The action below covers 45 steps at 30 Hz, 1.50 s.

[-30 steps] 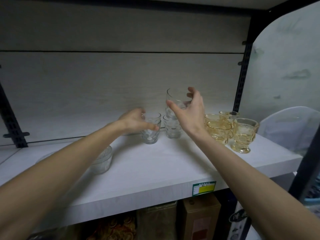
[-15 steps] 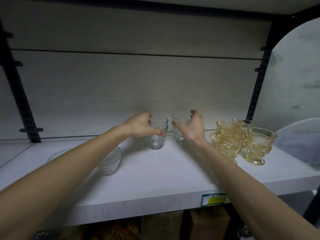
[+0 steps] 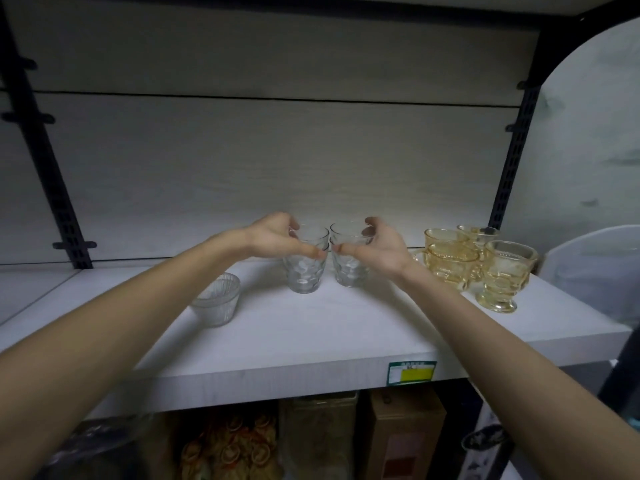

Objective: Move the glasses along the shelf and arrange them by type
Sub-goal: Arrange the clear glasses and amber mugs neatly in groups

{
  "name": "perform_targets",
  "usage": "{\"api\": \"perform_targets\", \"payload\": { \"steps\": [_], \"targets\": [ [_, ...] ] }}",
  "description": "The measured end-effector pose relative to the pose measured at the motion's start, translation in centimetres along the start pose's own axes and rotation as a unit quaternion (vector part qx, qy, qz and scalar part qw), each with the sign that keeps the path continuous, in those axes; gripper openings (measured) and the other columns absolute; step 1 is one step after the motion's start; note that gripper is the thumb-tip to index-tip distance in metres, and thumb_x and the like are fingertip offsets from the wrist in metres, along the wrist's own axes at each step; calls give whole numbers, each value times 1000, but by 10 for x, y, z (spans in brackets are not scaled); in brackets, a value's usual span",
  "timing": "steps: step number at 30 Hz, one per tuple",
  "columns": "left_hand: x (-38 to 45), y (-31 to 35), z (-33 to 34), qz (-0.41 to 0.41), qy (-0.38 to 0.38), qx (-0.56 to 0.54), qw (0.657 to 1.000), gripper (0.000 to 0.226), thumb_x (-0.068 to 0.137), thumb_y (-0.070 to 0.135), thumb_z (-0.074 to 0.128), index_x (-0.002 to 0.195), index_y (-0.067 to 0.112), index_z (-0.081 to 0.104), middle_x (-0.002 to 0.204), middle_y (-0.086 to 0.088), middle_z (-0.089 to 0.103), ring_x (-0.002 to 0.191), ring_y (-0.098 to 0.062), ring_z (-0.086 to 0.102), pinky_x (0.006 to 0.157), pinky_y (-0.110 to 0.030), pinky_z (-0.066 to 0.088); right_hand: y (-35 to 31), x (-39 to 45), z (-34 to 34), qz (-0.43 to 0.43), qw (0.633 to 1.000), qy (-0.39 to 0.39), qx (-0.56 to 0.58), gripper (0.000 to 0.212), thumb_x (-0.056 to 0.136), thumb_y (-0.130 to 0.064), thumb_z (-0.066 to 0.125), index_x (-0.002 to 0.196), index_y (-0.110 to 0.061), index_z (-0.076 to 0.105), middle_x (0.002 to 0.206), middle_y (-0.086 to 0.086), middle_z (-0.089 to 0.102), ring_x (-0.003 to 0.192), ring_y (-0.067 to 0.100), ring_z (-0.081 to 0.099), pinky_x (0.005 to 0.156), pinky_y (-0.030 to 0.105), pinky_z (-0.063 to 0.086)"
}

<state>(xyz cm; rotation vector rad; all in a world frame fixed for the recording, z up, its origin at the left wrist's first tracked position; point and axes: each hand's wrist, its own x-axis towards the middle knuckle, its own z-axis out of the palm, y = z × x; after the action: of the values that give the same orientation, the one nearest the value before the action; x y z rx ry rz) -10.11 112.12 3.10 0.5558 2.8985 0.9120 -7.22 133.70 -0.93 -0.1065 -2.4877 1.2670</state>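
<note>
Two stacks of clear tumblers stand side by side mid-shelf [image 3: 311, 344]. Left hand [image 3: 273, 237] grip grasps the left stack [image 3: 306, 268]; right hand [image 3: 379, 249] grip grasps the right stack [image 3: 349, 268], both at the rims.

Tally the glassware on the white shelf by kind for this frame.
Clear dimpled tumbler stacks: 2
Amber footed glass cups: 4
Clear ribbed glass bowls: 1
Total: 7

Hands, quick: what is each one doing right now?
Left hand: closed around the left stack of clear tumblers.
Right hand: closed around the right stack of clear tumblers.
</note>
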Motion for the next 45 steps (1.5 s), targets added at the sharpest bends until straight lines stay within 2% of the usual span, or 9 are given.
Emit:
{"api": "perform_targets", "payload": {
  "steps": [3, 7, 19, 27, 30, 32, 36, 40, 45],
  "targets": [
    [-24, 6, -3, 18, -6, 31, 999, 125, 38, 77, 78, 139, 8, 51, 110, 7, 63, 110, -18, 63, 103, -36, 51, -5, -24, -9, -19, 1000, -13, -17, 99, 74, -41, 87, 153, -9, 37, 133, 4, 55, 120, 21, 56, 101, 32, 46],
    [-55, 12, -4, 34, -3, 62, 998, 117, 37, 80, 74, 130, 13, 54, 107, 9, 66, 106, -16, 66, 102, -41, 53, -14, -57, -26, -42, 997, -34, -57, 100, 72, -48, 87, 152, -11, 40, 128, 0, 57, 119, 21, 57, 98, 31, 47],
    [-115, 35, 13, 47, 32, 179, 982, 80, 73, 79, 69, 124, 21, 49, 116, 7, 65, 112, -21, 59, 98, -41, 49, -33, -105, -56, -56, 982, -101, -152, 97, 70, -57, 82, 148, -13, 46, 129, 3, 59, 116, 22, 58, 94, 35, 50],
    [-123, 43, 9, 20, -10, 206, 978, 101, 70, 87, 62, 141, 18, 43, 133, 7, 62, 120, -22, 57, 102, -41, 47, -35, -109, -66, -36, 979, -147, -138, 101, 69, -55, 84, 151, -14, 42, 124, 1, 60, 106, 20, 64, 92, 42, 58],
    [-128, 40, -5, 15, -70, 182, 981, 133, 61, 94, 61, 162, 19, 18, 163, -3, 38, 145, -26, 42, 119, -41, 35, -43, -108, -77, -23, 966, -196, -166, 117, 67, -65, 81, 159, -14, 29, 152, 10, 48, 132, 28, 53, 108, 41, 46],
    [-133, 35, -26, 10, -59, 114, 992, 130, 66, 89, 55, 166, 20, 7, 168, -2, 29, 151, -23, 33, 122, -37, 26, -57, -106, -79, -47, 979, -156, -119, 113, 70, -67, 78, 158, -15, 31, 157, 9, 42, 139, 27, 47, 109, 38, 41],
    [-136, -2, -84, -19, 20, 107, 994, 105, 79, 82, 54, 161, 21, 30, 160, -2, 43, 145, -21, 42, 117, -34, 28, -100, -87, -45, -163, 984, -7, -74, 70, 84, -53, 74, 142, -17, 55, 141, 3, 59, 129, 19, 55, 103, 32, 43],
    [-138, -62, -114, -98, -58, 189, 975, 126, 55, 93, 65, 159, 29, 32, 160, -2, 41, 144, -24, 43, 121, -41, 31, -161, -69, 15, -199, 942, -162, -216, 75, 84, -55, 75, 143, -14, 55, 142, 7, 59, 127, 24, 58, 101, 28, 43],
    [-143, -113, -115, -96, -113, 139, 979, 102, 73, 67, 81, 157, 35, 33, 159, 5, 38, 134, -16, 48, 101, -28, 44, -201, -70, 97, -157, 851, -290, -409, 115, 51, -79, 76, 149, -28, 45, 151, -5, 49, 135, 28, 51, 110, 49, 42]
  ]
}}
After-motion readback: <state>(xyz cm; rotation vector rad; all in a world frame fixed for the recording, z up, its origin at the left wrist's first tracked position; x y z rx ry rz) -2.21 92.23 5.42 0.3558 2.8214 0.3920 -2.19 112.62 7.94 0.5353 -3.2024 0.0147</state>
